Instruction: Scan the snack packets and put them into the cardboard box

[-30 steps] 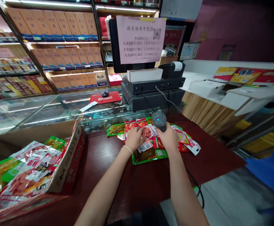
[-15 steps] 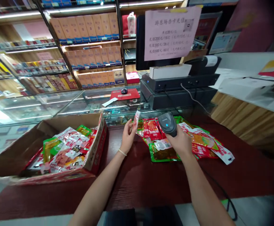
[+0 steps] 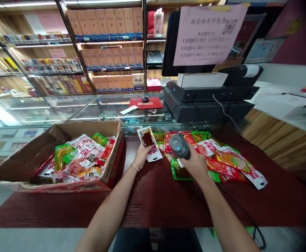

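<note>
A white snack packet with a dark brown window (image 3: 148,138) is gripped by my left hand (image 3: 141,156), thumb across its lower half. My right hand (image 3: 197,162) is wrapped round the handle of a dark grey barcode scanner (image 3: 178,145), whose blue light shows on top. The scanner's head points left toward the packet, with a gap between them. Beneath and beside the scanner lies a loose pile of red, green and white snack packets (image 3: 229,168). At the left stands an open cardboard box (image 3: 115,154) holding several more packets.
The dark red tabletop (image 3: 163,206) carries the pile and box. Behind it is a glass counter (image 3: 103,105) with a computer mouse (image 3: 145,99) on a red mat. A monitor (image 3: 170,45) bearing a pink sign stands above a black cash drawer (image 3: 187,108). The scanner's cable (image 3: 243,208) hangs off the front edge.
My left hand has turned the packet from edge-on so that its brown-windowed face shows. The scanner has tilted and shifted slightly left relative to the pile. The view has swung a little left.
</note>
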A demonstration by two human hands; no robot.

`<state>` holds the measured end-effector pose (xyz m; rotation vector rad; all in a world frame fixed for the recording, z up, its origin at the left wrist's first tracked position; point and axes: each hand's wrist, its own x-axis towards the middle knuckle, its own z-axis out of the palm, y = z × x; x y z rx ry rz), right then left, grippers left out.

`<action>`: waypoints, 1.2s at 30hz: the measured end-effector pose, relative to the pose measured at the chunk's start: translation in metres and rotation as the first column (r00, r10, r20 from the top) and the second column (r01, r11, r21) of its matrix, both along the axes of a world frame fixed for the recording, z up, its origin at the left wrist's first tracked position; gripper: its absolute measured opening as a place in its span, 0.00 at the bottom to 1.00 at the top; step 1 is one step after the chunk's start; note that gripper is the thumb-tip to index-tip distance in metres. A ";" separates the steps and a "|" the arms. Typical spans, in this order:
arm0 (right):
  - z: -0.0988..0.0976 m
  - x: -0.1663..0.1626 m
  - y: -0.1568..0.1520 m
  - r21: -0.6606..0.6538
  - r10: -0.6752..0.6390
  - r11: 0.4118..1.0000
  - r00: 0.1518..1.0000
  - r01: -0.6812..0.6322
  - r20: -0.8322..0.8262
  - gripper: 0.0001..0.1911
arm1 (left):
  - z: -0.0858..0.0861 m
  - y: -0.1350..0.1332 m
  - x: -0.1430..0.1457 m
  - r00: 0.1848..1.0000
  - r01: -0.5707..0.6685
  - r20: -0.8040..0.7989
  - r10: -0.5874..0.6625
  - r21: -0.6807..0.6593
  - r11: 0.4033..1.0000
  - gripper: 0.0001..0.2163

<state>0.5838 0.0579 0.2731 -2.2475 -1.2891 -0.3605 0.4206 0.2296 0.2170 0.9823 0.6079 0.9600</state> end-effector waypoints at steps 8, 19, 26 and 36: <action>0.005 -0.013 -0.001 -0.016 0.171 0.985 0.982 -0.172 -0.075 0.31 | -0.006 0.009 -0.005 0.960 0.019 -0.275 0.051 0.247 0.969 0.13; 0.001 -0.009 -0.001 -0.108 0.207 0.973 0.978 -0.206 -0.004 0.20 | -0.016 0.011 -0.003 0.922 0.077 -0.381 0.073 0.364 0.928 0.15; 0.004 -0.010 -0.001 -0.118 0.147 0.982 0.988 -0.150 -0.035 0.26 | -0.013 0.008 -0.004 0.928 0.064 -0.362 0.089 0.389 0.919 0.14; 0.002 -0.010 0.003 -0.034 0.074 0.997 0.997 -0.074 0.005 0.20 | 0.044 -0.017 -0.012 0.907 -0.116 -0.262 0.329 0.597 0.794 0.16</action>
